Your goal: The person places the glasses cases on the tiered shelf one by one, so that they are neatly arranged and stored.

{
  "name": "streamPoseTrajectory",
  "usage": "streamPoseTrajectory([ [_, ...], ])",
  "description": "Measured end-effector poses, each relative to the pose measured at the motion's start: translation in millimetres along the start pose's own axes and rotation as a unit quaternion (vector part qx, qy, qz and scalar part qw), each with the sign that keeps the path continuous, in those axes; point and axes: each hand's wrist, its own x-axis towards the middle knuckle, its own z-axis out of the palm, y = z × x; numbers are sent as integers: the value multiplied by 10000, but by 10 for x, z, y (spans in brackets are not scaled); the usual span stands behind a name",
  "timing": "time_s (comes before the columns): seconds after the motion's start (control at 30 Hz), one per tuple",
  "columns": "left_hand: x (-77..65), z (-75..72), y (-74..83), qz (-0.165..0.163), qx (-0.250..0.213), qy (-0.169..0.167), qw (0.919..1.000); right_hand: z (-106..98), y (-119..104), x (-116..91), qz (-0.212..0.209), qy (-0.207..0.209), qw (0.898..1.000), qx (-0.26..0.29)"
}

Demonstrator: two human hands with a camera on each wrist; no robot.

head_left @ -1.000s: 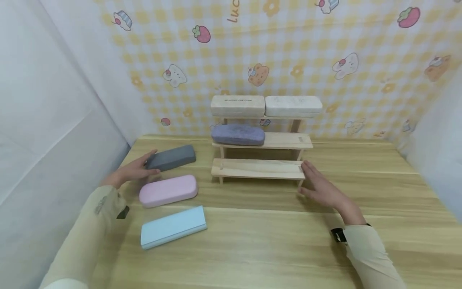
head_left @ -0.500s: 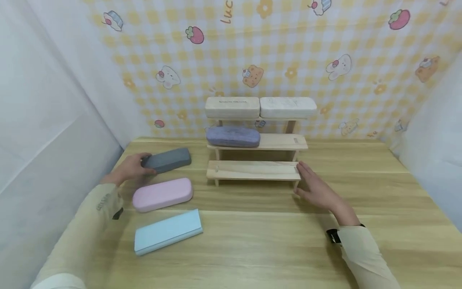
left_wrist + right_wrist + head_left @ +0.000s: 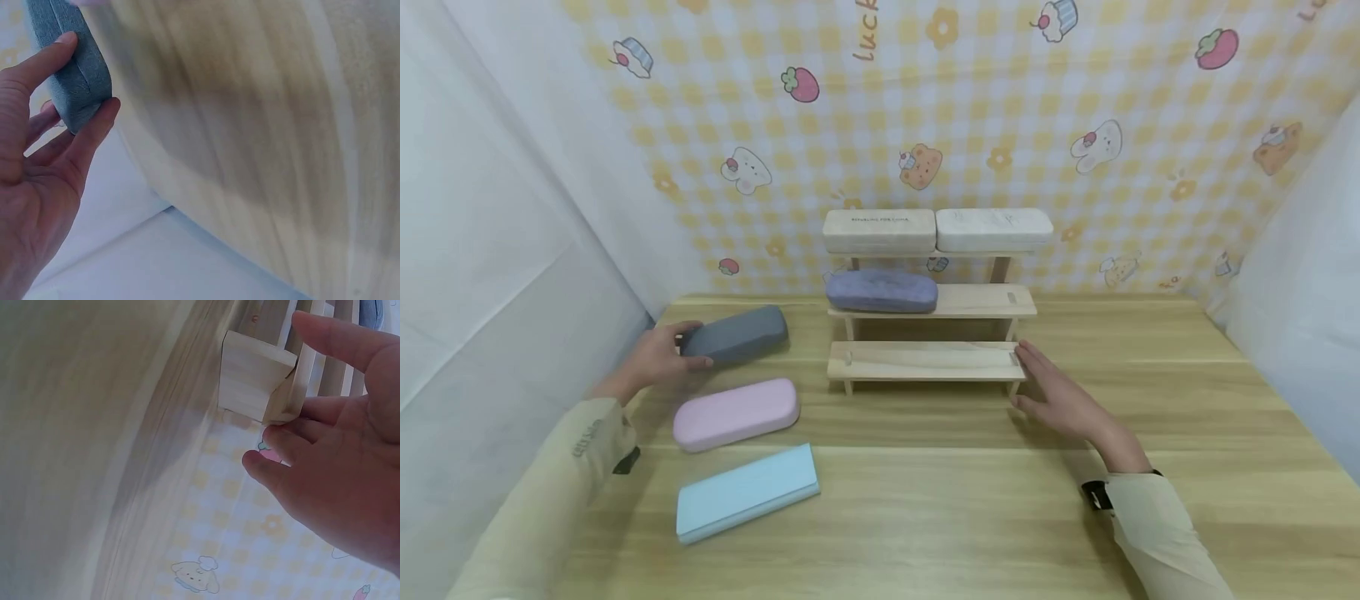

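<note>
In the head view my left hand (image 3: 658, 357) grips the left end of a dark grey glasses case (image 3: 737, 333). The left wrist view shows thumb and fingers pinching the end of that case (image 3: 81, 81). Below it on the table lie a pink glasses case (image 3: 736, 414) and a light blue flap case (image 3: 747, 493). My right hand (image 3: 1067, 404), fingers extended, touches the right end of the lowest step of a wooden three-step rack (image 3: 925, 360). In the right wrist view the hand (image 3: 350, 462) lies against the rack's end (image 3: 256, 375).
On the rack's top step stand a beige case (image 3: 880, 232) and a white case (image 3: 992, 230). A purple-blue case (image 3: 882, 291) occupies the left half of the middle step. Behind is a yellow checked cloth (image 3: 850, 108); a white wall (image 3: 512, 250) borders the table's left.
My left hand has closed round the grey case's end, and the case has shifted slightly left. The right hand stays at the rack. The head view has shifted a little.
</note>
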Motion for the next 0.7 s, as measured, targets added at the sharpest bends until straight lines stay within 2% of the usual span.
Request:
streamPoseTrajectory([
  [0.23, -12, -130, 95, 173, 10, 298, 9994, 5, -41, 16, 95, 55, 9998, -139],
  [0.47, -39, -257, 236, 238, -414, 187, 9987, 12, -49, 14, 3, 203, 9996, -215],
  [0.7, -128, -326, 343, 497, -516, 528, 9960, 29, -31, 12, -2, 236, 9992, -328],
])
